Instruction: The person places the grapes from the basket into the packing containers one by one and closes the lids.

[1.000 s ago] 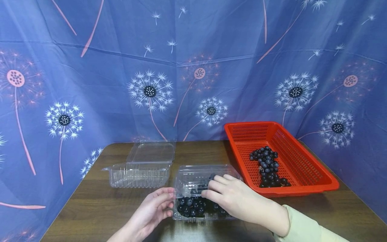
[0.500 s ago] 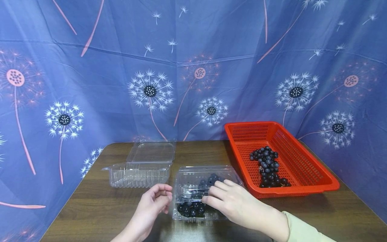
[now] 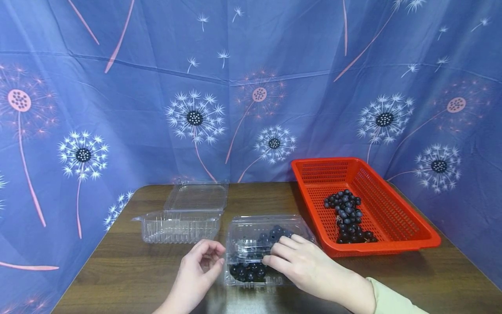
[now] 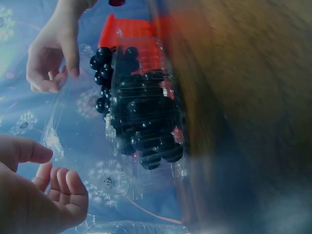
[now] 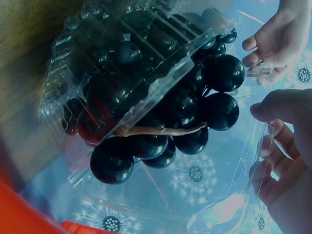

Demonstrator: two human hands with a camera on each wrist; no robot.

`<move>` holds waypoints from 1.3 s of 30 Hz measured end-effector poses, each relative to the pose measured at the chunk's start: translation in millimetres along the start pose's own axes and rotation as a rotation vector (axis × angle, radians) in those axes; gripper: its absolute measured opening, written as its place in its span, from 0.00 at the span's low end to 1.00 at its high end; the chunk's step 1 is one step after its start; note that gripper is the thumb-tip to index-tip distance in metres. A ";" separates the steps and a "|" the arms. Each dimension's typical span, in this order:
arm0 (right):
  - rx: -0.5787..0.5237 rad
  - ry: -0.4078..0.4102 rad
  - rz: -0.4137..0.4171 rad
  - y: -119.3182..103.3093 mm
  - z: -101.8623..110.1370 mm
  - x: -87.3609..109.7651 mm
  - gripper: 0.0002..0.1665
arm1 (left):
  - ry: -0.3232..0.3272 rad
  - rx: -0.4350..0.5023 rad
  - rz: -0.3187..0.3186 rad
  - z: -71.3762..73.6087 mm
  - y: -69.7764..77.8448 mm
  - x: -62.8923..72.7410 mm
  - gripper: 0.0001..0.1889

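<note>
A clear plastic clamshell box (image 3: 239, 281) holds dark grapes (image 3: 249, 271) in front of me, its lid (image 3: 245, 231) partly lowered over them. My right hand (image 3: 310, 266) pinches the lid's front edge; in the right wrist view thumb and fingers lie on either side of this edge. My left hand (image 3: 196, 272) is beside the box's left side, fingers loosely bent, with nothing seen between them. In the left wrist view its thumb is close to the lid's corner; I cannot tell whether they touch. A stem (image 5: 165, 130) sticks out among the grapes.
At the right stands a red perforated basket (image 3: 396, 213) with more grapes (image 3: 347, 216). A second clear clamshell box (image 3: 180, 229) with its lid raised sits at the back left of the wooden table (image 3: 106, 270). A blue patterned cloth (image 3: 129, 113) hangs behind.
The lid has come down slightly with my right hand. My left hand has come off the box's left edge and turned, its thumb and fingers now spread apart.
</note>
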State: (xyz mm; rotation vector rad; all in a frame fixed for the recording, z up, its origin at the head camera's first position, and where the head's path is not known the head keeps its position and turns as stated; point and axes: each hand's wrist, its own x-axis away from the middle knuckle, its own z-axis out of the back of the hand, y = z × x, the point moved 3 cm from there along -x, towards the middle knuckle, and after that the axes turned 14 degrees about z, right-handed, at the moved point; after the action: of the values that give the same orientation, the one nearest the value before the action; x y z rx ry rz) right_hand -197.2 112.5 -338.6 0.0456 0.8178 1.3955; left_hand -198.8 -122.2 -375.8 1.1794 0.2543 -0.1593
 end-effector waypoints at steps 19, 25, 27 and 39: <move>-0.031 -0.020 0.010 -7.0 -2.6 2.0 0.14 | -0.086 0.080 0.204 -1.4 -11.6 0.9 0.11; -0.069 -0.090 0.012 -10.5 -4.3 4.8 0.15 | -0.264 0.309 0.497 -3.3 -23.3 -2.4 0.13; -0.071 -0.094 0.014 -11.4 -4.9 5.0 0.15 | -0.338 0.393 0.557 -4.0 -27.0 -2.7 0.15; -0.080 -0.087 0.030 -19.6 -9.3 7.1 0.15 | -0.571 0.585 0.680 -3.9 -36.1 -0.2 0.07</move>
State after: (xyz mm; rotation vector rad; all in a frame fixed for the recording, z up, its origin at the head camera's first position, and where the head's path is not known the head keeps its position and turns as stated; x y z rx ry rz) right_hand -185.9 110.4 -358.3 0.0571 0.6910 1.4433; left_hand -208.7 -132.2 -409.3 1.6732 -0.7408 0.0396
